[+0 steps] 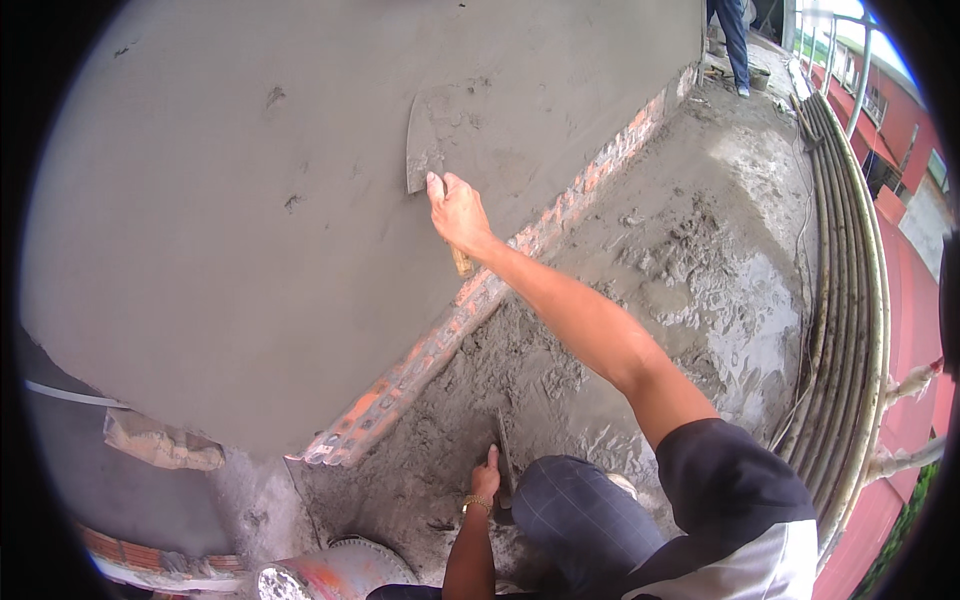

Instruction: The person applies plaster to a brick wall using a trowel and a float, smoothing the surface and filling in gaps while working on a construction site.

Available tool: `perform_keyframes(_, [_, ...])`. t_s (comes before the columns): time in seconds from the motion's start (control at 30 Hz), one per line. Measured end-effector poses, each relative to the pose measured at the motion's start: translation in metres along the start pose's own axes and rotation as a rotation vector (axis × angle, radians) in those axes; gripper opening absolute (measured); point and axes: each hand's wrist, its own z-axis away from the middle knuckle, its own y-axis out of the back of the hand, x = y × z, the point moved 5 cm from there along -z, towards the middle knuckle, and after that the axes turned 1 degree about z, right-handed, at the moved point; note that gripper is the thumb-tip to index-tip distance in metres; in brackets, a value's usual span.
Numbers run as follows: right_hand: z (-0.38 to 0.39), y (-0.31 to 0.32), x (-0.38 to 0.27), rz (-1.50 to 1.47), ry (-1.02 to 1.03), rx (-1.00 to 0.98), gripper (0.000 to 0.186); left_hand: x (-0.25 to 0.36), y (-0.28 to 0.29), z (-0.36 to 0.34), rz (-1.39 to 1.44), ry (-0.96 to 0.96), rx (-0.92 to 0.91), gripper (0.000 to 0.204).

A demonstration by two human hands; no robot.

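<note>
By the knee [590, 512], the left hand [485, 482] curls at a dark tool [505, 455]; I can't tell if it grips. Farther out, the right hand [460, 215] is closed round a trowel [424, 150], seemingly light and stiff, best held by its handle [462, 263], blade on the plastered wall [230, 250]. Rough brick [440, 350] edges the foot; sweeping room looks wide leftward.
</note>
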Motion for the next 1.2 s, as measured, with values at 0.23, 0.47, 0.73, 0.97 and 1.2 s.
perform_keyframes(0.23, [-0.041, 0.036, 0.027, 0.44, 0.188, 0.148, 0.04, 0.009, -0.004, 0.005, -0.039, -0.088, 0.109, 0.097])
perform_keyframes(0.47, [-0.002, 0.053, 0.138, -0.04, -0.412, 0.006, 0.039, 0.006, 0.007, 0.001, -0.021, -0.119, 0.064, 0.108])
perform_keyframes(0.73, [0.39, 0.079, 0.275, -0.392, -1.463, -0.892, 0.028, -0.055, 0.026, -0.013, 0.549, 0.113, 0.048, 0.096])
perform_keyframes(0.97, [0.473, 0.034, 0.29, -0.373, -0.826, -1.077, 0.025, -0.038, 0.0, -0.019, 0.416, 0.159, -0.032, 0.099])
perform_keyframes(1.2, [0.438, 0.039, 0.198, -1.245, -1.661, -0.871, 0.032, -0.018, 0.002, 0.002, 0.246, -0.018, 0.026, 0.101])
